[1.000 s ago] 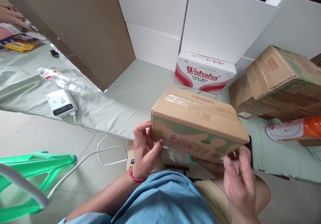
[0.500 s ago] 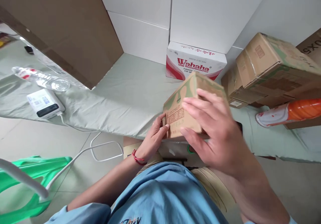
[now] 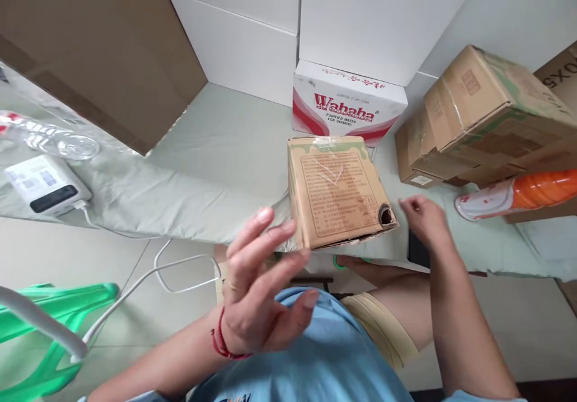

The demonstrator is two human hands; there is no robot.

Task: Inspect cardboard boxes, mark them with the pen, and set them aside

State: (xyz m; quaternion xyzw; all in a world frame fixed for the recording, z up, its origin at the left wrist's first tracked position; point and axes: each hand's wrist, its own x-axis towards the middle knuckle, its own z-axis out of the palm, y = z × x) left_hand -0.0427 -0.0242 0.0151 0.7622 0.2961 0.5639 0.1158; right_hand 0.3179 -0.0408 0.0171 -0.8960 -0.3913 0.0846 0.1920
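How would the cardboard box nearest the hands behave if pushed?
The box would probably slide rather than roll, given its flat sides. Its straight edges suggest stiffness, though it may crumple at the ragged hole. The wrinkled cloth beneath could bunch up.

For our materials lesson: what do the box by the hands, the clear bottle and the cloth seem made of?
Box: matt cardboard, apparently; brown, with a ragged corner hole.
Clear bottle: probably glossy plastic; transparent, with highlights.
Cloth: seemingly matt fabric, softly wrinkled; fibre unclear.

Green cloth bears a holed carton, Wahaha box, clear bottle and white device.
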